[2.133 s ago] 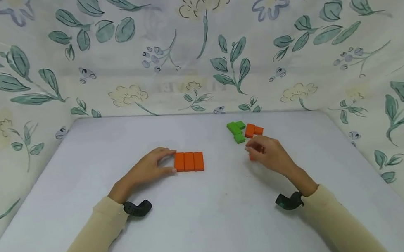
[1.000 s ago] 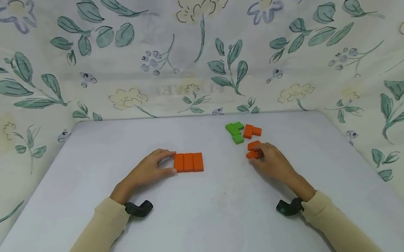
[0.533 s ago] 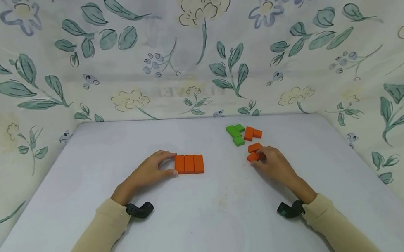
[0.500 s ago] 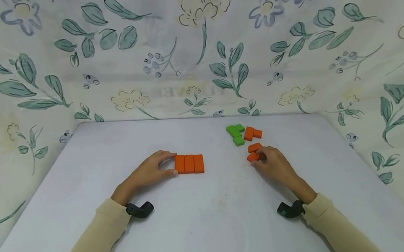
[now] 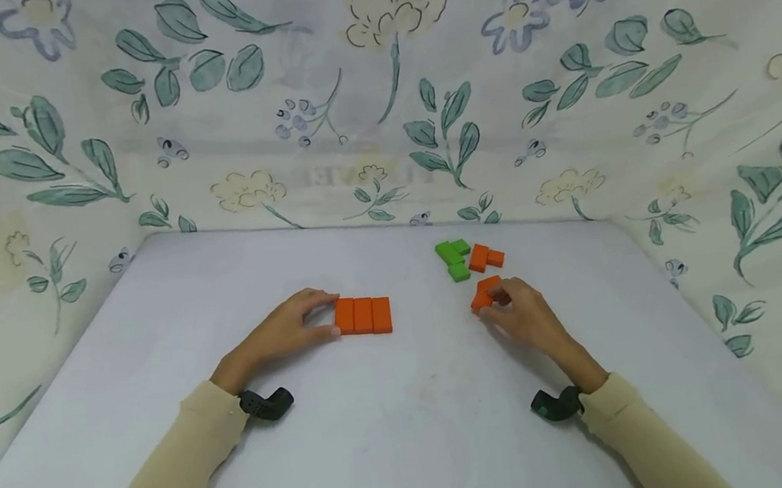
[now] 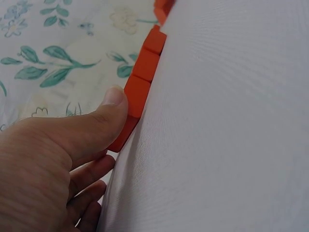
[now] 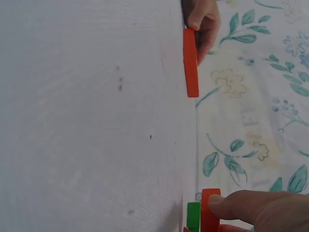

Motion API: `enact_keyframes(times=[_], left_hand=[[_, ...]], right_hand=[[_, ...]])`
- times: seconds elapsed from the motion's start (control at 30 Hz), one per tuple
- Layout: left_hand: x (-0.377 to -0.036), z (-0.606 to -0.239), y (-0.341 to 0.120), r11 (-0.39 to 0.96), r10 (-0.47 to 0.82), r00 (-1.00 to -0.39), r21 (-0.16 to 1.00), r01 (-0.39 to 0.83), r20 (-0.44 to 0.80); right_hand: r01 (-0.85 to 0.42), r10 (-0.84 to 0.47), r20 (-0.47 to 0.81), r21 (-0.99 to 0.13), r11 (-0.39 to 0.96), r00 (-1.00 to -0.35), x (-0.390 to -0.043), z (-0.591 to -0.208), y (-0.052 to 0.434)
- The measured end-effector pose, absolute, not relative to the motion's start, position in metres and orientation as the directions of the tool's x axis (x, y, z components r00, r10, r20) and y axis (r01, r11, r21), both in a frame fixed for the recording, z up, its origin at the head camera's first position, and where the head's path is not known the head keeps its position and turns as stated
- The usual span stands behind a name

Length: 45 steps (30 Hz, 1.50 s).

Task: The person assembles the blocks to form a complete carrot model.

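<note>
Three orange blocks (image 5: pixel 364 315) lie side by side in a row on the white table, left of centre. My left hand (image 5: pixel 281 329) holds the leftmost block between thumb and fingers, at its near and far ends; in the left wrist view the thumb (image 6: pixel 108 111) presses against its end. Off to the right, my right hand (image 5: pixel 530 317) pinches another orange block (image 7: pixel 208 212), with the thumb flat on it in the right wrist view. One more orange block (image 5: pixel 489 283) lies just behind that one, partly hidden by the held block and fingers.
Several green blocks (image 5: pixel 449 253) form a small cluster behind the right hand, beside two touching orange blocks (image 5: pixel 479 257). A floral cloth (image 5: pixel 317 107) hangs along the back and sides of the white table (image 5: pixel 386 454).
The right hand has come down onto an orange block and pinched it. That block has since turned and shifted slightly left. The left hand has stayed at the row.
</note>
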<state>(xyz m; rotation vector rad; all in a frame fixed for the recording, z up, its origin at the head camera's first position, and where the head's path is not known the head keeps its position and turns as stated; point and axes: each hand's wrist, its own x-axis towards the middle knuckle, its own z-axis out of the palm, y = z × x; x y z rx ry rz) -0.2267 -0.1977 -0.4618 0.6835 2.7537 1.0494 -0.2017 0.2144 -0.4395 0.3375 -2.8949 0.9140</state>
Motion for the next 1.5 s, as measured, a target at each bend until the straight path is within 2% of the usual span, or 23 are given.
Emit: enact_keyframes(times=[0.13,0.5,0.97,1.5], left_hand=[[-0.228,-0.463,-0.196,0.658,0.457,-0.888,0.654,0.373,0.047],[-0.228,-0.461,-0.197,0.672,0.445,-0.894,0.644,0.365,0.043],[-0.227,-0.460,-0.196,0.657,0.461,-0.885,0.643,0.393,0.069],[-0.228,-0.458,-0.196,0.643,0.468,-0.882,0.660,0.388,0.062]], right_hand=[[-0.281,-0.217,0.178,-0.577,0.767,-0.960,-0.198,-0.435,0.209],[-0.479,-0.393,0.275,-0.554,0.681,-0.877,-0.192,-0.414,0.169],[-0.525,-0.519,0.196,-0.581,0.622,-0.832,-0.191,-0.413,0.114],[-0.596,-0.607,0.178,-0.525,0.607,-0.775,-0.190,-0.430,0.071]])
